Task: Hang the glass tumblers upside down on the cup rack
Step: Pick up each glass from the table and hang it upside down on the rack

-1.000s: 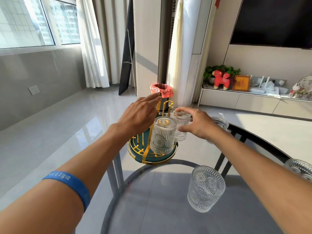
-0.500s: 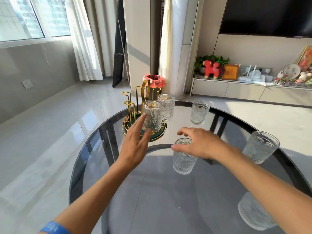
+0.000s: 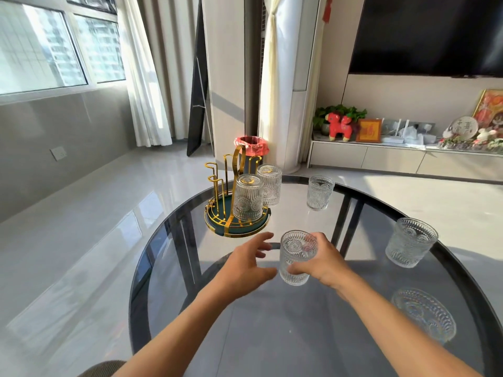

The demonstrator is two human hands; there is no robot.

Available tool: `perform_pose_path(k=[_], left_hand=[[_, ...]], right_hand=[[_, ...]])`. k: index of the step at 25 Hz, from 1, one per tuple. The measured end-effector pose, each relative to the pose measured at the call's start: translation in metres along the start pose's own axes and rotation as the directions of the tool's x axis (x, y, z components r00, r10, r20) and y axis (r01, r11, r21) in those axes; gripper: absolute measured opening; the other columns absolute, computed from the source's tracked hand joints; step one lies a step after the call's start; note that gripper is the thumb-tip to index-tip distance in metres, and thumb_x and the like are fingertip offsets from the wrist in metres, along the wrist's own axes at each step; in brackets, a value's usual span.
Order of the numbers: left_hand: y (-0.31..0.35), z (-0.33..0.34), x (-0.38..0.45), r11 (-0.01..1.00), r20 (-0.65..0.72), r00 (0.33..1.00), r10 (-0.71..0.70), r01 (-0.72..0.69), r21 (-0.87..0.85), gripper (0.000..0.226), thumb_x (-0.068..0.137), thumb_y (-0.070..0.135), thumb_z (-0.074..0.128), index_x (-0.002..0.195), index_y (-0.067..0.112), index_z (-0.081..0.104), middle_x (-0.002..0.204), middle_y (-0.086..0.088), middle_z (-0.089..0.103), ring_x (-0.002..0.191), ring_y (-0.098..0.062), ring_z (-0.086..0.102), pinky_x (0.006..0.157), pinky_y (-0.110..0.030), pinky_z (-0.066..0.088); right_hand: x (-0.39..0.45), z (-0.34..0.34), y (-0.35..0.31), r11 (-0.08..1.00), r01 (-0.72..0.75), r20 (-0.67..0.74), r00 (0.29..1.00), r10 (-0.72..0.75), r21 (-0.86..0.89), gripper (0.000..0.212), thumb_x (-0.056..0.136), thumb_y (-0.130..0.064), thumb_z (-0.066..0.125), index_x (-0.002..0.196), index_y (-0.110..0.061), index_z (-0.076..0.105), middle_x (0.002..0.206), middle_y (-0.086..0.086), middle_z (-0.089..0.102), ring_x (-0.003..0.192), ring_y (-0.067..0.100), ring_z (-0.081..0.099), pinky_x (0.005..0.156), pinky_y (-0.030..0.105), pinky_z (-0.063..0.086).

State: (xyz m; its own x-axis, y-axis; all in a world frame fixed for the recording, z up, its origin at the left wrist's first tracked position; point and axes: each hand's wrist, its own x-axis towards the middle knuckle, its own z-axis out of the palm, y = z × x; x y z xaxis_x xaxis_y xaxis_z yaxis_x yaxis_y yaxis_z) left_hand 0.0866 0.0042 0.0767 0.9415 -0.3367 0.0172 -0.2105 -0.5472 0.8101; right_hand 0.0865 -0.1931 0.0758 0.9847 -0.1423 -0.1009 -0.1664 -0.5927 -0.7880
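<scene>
A gold wire cup rack point(image 3: 217, 191) on a round green base stands at the far left of the round dark glass table point(image 3: 272, 336). Two embossed glass tumblers hang upside down on it, a near one point(image 3: 248, 197) and a far one point(image 3: 269, 185). My right hand point(image 3: 325, 261) is wrapped around an upright tumbler point(image 3: 296, 258) standing on the table in front of the rack. My left hand point(image 3: 245, 265) hovers just left of that tumbler with fingers spread, holding nothing. Three more tumblers sit upright on the table: far middle point(image 3: 319, 192), right point(image 3: 409, 242), near right point(image 3: 424, 314).
The table edge curves close on the left and far side, with tiled floor beyond. A bin with a red bag point(image 3: 251, 148) stands on the floor behind the rack. A low white cabinet point(image 3: 394, 159) with ornaments runs along the right wall.
Both hands have drawn back from the rack toward me. My right hand has come down and closed around the nearest upright tumbler; my left hand has moved beside it.
</scene>
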Motion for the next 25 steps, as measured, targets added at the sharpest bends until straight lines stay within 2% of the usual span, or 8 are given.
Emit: perform_pose_path(k=[2,5,8,10,13,16,21,25], left_hand=[[0.001,0.008,0.002,0.999,0.044,0.999,0.024,-0.026,0.042,0.093,0.072,0.031,0.082,0.149,0.035,0.029,0.132,0.008,0.056,0.114,-0.011,0.055,0.093,-0.029,0.050],[0.005,0.012,0.004,0.996,-0.037,0.997,0.074,-0.075,-0.039,0.103,0.061,0.042,0.085,0.147,0.039,0.029,0.125,0.013,0.057,0.110,-0.005,0.059,0.093,-0.029,0.052],[0.011,0.009,0.003,0.974,-0.148,0.983,0.107,-0.133,-0.183,0.101,0.054,0.041,0.089,0.141,0.037,0.039,0.114,0.017,0.065,0.103,-0.002,0.063,0.086,-0.027,0.056],[0.014,0.003,0.001,0.946,-0.222,0.968,0.117,-0.176,-0.272,0.089,0.052,0.040,0.093,0.129,0.037,0.049,0.107,0.017,0.070,0.100,0.000,0.065,0.078,-0.022,0.057],[0.024,-0.010,0.001,0.888,-0.337,0.936,0.102,-0.238,-0.393,0.082,0.048,0.035,0.095,0.119,0.035,0.054,0.108,0.013,0.070,0.102,-0.002,0.065,0.076,-0.015,0.053],[0.038,-0.017,0.004,0.867,-0.358,0.920,0.158,-0.303,-0.397,0.082,0.051,0.029,0.094,0.121,0.033,0.051,0.113,0.010,0.068,0.107,-0.007,0.066,0.085,-0.024,0.054],[0.042,-0.018,0.008,0.879,-0.354,0.901,0.251,-0.366,-0.306,0.084,0.056,0.022,0.093,0.124,0.036,0.046,0.118,0.012,0.064,0.114,-0.008,0.062,0.096,-0.032,0.053],[0.045,-0.026,0.013,0.893,-0.335,0.876,0.347,-0.418,-0.168,0.088,0.059,0.029,0.091,0.131,0.036,0.041,0.122,0.022,0.060,0.119,-0.004,0.057,0.098,-0.020,0.046]], right_hand=[[-0.004,0.004,-0.004,0.998,0.009,-0.019,1.000,-0.008,0.064,0.085,0.042,-0.031,0.091,0.115,-0.018,0.051,0.108,0.001,0.065,0.098,0.019,0.061,0.085,0.034,0.050],[-0.014,0.006,-0.013,0.960,0.055,-0.003,0.998,-0.057,0.273,0.074,0.042,-0.029,0.088,0.109,-0.022,0.058,0.098,-0.004,0.071,0.094,0.015,0.067,0.081,0.031,0.054],[-0.024,0.000,-0.025,0.881,0.166,0.058,0.975,-0.213,0.443,0.061,0.049,-0.023,0.089,0.105,-0.029,0.063,0.091,-0.010,0.076,0.085,0.007,0.071,0.066,0.015,0.052],[-0.026,-0.005,-0.031,0.808,0.197,0.082,0.954,-0.289,0.556,0.058,0.062,-0.028,0.087,0.115,-0.029,0.062,0.102,-0.007,0.076,0.091,0.010,0.071,0.070,0.017,0.052],[-0.024,-0.014,-0.026,0.662,-0.092,0.163,0.986,-0.046,0.744,0.055,0.079,-0.053,0.065,0.125,-0.022,0.058,0.115,0.010,0.070,0.096,0.026,0.066,0.077,0.037,0.048],[-0.029,-0.012,-0.027,0.555,-0.416,0.463,0.884,0.062,0.721,0.060,0.086,-0.064,0.048,0.117,-0.015,0.061,0.099,0.018,0.069,0.087,0.035,0.065,0.075,0.044,0.049],[-0.028,-0.009,-0.049,0.389,-0.462,0.478,0.876,0.061,0.797,0.060,0.080,-0.064,0.057,0.111,-0.014,0.066,0.093,0.018,0.068,0.085,0.039,0.069,0.072,0.044,0.055],[-0.012,-0.009,-0.068,0.329,-0.447,0.433,0.893,0.119,0.832,0.058,0.073,-0.059,0.067,0.105,-0.011,0.060,0.076,0.020,0.069,0.057,0.033,0.068,0.054,0.039,0.057]])
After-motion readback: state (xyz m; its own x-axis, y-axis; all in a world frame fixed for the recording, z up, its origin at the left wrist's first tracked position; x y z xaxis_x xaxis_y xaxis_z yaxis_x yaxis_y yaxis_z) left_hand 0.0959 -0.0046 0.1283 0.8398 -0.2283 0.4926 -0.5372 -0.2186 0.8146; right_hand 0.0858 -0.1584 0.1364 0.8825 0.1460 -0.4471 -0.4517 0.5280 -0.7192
